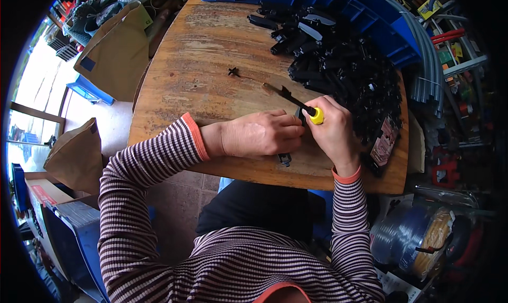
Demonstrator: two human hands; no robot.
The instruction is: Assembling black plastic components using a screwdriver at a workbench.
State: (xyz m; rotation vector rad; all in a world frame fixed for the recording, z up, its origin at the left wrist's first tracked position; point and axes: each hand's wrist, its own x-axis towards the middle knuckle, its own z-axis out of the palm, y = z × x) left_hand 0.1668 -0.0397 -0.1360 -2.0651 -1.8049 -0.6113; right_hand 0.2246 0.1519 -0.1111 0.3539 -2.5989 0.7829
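My right hand is closed around a hand tool with a yellow collar or handle end and a black shaft. The shaft points up and to the left, and its tip looks notched. Close beside it, my left hand rests low over the table with its fingers curled on a small dark part. Only a grey end of that part shows below the fingers; the rest is hidden. Farther off on the wood lies a small black cross-shaped piece.
A big heap of black plastic parts covers the right of the wooden table. Blue plastic bins stand behind it. A printed card or packet sits at the right edge. Coiled grey tubing hangs beyond.
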